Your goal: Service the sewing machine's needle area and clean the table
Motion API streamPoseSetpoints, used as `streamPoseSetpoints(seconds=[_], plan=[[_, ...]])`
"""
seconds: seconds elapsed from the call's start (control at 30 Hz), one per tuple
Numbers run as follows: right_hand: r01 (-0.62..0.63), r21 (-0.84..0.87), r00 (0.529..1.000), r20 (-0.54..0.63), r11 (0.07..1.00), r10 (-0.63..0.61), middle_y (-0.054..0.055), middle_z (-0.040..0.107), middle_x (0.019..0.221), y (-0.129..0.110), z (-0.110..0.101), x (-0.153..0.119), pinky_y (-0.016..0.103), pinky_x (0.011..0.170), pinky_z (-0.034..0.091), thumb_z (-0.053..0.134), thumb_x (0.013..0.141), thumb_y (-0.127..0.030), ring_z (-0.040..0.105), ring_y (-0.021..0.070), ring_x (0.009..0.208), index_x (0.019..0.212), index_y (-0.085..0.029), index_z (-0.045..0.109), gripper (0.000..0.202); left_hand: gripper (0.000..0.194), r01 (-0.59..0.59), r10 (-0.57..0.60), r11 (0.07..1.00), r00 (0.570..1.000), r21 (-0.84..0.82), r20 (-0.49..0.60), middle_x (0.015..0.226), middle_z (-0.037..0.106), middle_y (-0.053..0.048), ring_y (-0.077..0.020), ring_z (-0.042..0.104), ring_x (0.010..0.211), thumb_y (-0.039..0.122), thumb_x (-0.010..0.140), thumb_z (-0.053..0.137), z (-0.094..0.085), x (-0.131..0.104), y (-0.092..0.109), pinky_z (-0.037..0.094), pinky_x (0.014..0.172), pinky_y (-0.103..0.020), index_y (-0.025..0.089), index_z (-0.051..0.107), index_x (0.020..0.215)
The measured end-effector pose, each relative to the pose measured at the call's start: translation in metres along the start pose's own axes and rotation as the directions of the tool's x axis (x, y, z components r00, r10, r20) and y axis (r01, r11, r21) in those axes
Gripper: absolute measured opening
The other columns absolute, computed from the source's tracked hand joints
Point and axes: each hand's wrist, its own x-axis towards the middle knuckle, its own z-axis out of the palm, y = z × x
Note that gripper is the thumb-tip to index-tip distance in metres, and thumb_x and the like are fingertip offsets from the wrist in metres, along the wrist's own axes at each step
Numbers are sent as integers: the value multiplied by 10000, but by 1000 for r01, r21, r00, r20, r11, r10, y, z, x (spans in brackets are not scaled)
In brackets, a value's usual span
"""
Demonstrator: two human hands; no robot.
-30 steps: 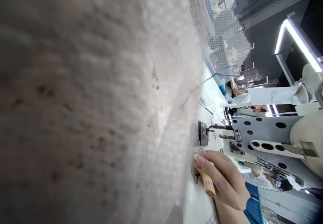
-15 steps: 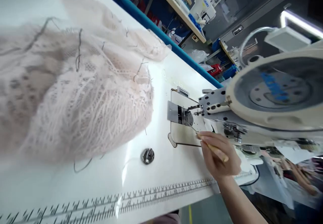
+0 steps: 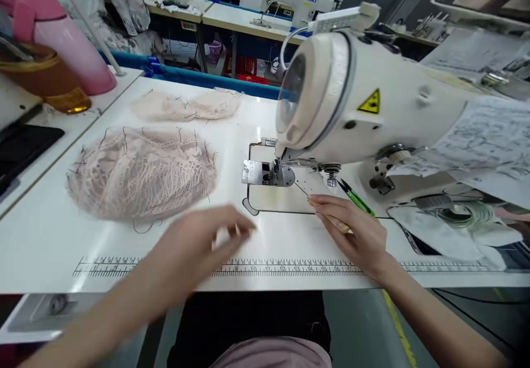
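My right hand point(image 3: 351, 230) grips a slim tool with a yellowish handle point(image 3: 342, 226) and a thin metal shaft. The shaft slants up toward the metal needle plate point(image 3: 285, 175) of a white sewing machine point(image 3: 381, 108). Whether it is an awl or a small screwdriver is unclear. My left hand point(image 3: 207, 241) hovers over the table in front of the machine, blurred, its thumb and forefinger tips together; anything between them is hidden. No bobbin case shows now. Left of the machine lies a gathered pale pink lace piece point(image 3: 144, 174) with dark thread ends.
Green-handled thread snips point(image 3: 356, 196) lie under the machine arm. A measuring scale point(image 3: 285, 268) runs along the table's front edge. Behind the lace lies more pale fabric point(image 3: 190, 105). A pink bottle point(image 3: 70, 47) stands at far left, papers point(image 3: 488, 141) at right.
My view has swung level and further back. My left hand has come into view near where a round metal bobbin case lay. The right hand still holds the thin tool near the needle plate.
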Motion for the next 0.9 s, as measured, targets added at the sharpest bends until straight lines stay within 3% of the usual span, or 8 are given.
streamPoseSetpoints(seconds=[0.1, 0.17, 0.27, 0.37, 0.5, 0.73, 0.83, 0.9], plan=[[-71, 45, 997, -8, 996, 72, 106, 738, 1060, -5, -22, -26, 300, 880, 627, 617, 846, 58, 710, 193, 1080, 1134, -163, 620, 363, 185, 153, -83, 938, 970, 310, -229, 1033, 729, -5, -190, 677, 860, 300, 930, 590, -9, 66, -5, 496, 653, -315, 270, 733, 1045], [-168, 88, 986, -3, 982, 169, 118, 725, 1120, -9, -37, -50, 310, 892, 623, 594, 853, 61, 693, 207, 1125, 1163, -157, 623, 380, 221, 185, -63, 860, 963, 475, -262, 1120, 708, -12, -195, 677, 859, 264, 923, 589, 0, 101, -8, 471, 621, -318, 260, 734, 1090], [-270, 39, 963, 13, 962, 270, 124, 708, 1205, -11, -53, -85, 249, 815, 626, 569, 873, 47, 681, 202, 1155, 1203, -160, 625, 393, 235, 150, 1, 798, 968, 583, -251, 1198, 684, -27, -208, 681, 900, 258, 920, 594, 21, 130, -15, 484, 637, -317, 257, 749, 1096], [-191, -178, 981, 2, 965, 195, 96, 711, 1229, -6, -58, -112, 242, 850, 627, 603, 878, 14, 712, 190, 1091, 1255, -195, 632, 432, 216, 123, 78, 764, 957, 633, -280, 1149, 697, -50, -229, 679, 953, 240, 907, 604, 35, 139, -23, 520, 713, -326, 253, 779, 1033], [-89, -374, 995, 2, 923, 97, 91, 705, 1244, 3, -59, -128, 263, 939, 608, 625, 887, -26, 725, 204, 1060, 1329, -211, 615, 479, 185, 99, 164, 731, 935, 676, -315, 951, 715, -67, -218, 675, 780, 214, 864, 651, 40, 144, -30, 507, 628, -334, 238, 805, 963], [-133, -377, 980, 88, 917, 179, 81, 645, 1349, 6, -62, -125, 217, 511, 570, 508, 905, -39, 729, 193, 1041, 1470, -198, 512, 587, 264, -50, 346, 585, 918, 809, -193, 954, 765, -71, -252, 678, 909, 152, 915, 543, 43, 146, -32, 468, 715, -375, 210, 775, 803], [-67, -389, 983, 134, 919, 128, 79, 625, 1377, 9, -67, -125, 241, 689, 618, 545, 912, -72, 669, 225, 1186, 1492, -219, 497, 601, 296, -61, 360, 535, 919, 843, -162, 938, 764, -93, -258, 668, 894, 133, 928, 503, 45, 147, -33, 447, 718, -387, 192, 760, 794], [-176, -371, 977, 45, 912, 207, 41, 682, 1299, 8, -77, -127, 258, 879, 602, 620, 900, -118, 666, 219, 1188, 1391, -292, 607, 522, 308, -69, 375, 519, 914, 852, -155, 912, 757, -100, -252, 666, 887, 115, 924, 486, 45, 148, -34, 440, 723, -382, 187, 748, 779]])
